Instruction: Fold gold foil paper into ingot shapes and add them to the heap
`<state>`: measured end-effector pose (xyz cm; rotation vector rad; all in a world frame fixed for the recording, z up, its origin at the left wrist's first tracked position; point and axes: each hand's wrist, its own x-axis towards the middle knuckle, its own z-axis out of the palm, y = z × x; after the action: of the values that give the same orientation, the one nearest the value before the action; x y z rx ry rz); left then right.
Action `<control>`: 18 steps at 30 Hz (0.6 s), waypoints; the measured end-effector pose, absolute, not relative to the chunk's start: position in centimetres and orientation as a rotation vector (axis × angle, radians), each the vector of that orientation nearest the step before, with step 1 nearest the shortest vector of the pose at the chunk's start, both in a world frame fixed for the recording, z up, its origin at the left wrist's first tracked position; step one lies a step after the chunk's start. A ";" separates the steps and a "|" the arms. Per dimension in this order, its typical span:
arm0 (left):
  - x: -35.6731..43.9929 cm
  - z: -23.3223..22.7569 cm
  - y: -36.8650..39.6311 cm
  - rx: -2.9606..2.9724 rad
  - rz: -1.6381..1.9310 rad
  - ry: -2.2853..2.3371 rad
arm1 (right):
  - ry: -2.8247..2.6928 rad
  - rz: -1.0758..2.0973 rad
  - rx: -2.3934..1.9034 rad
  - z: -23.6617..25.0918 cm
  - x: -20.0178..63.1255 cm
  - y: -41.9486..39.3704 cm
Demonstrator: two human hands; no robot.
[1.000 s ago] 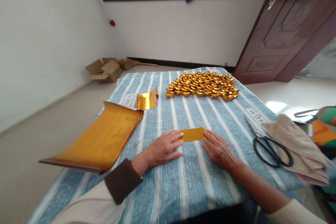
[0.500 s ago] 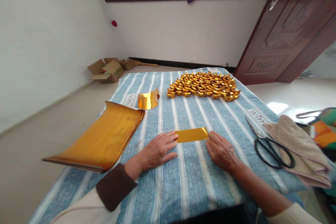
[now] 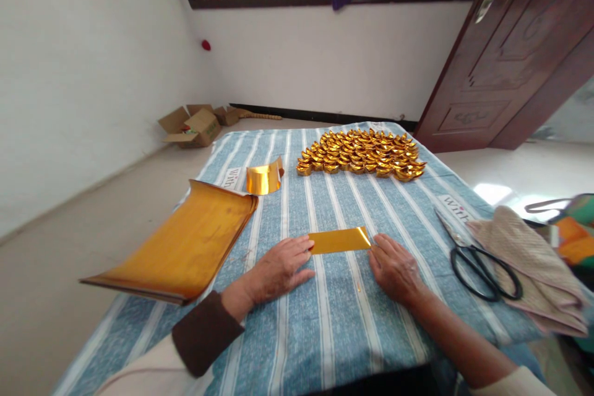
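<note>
Striped cloth [image 3: 325,322] bears both hands, left [image 3: 278,269] and right [image 3: 394,269], seemingly flat, fingertips spread against gold strip [image 3: 340,239]

"with" on striped cloth [image 3: 288,334], twice.

Between the hands lies a glossy gold foil paper strip [image 3: 340,239]; beneath them, a woven-looking striped cloth [image 3: 325,322]; the scissors [image 3: 477,260] appear metal, black-handled.
</note>
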<state>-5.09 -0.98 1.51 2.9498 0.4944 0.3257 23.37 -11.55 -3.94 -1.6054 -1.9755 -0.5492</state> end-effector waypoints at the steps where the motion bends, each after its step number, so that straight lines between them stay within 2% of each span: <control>1: -5.0 1.5 -1.0 2.941 0.344 0.501 | -1.960 -0.540 -1.621 -3.9 23.4 -11.5; 13: -3.7 1.3 -1.4 2.893 0.449 0.640 | -1.726 -0.227 -1.592 -2.8 24.6 -10.7; 18: -3.0 1.0 -1.6 2.881 0.460 0.701 | -1.798 -0.178 -1.737 -1.7 23.9 -8.9</control>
<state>-2.98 -1.56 1.01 2.8808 0.7006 0.4598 23.90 -8.90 -1.66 -1.7367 -1.7980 -0.1781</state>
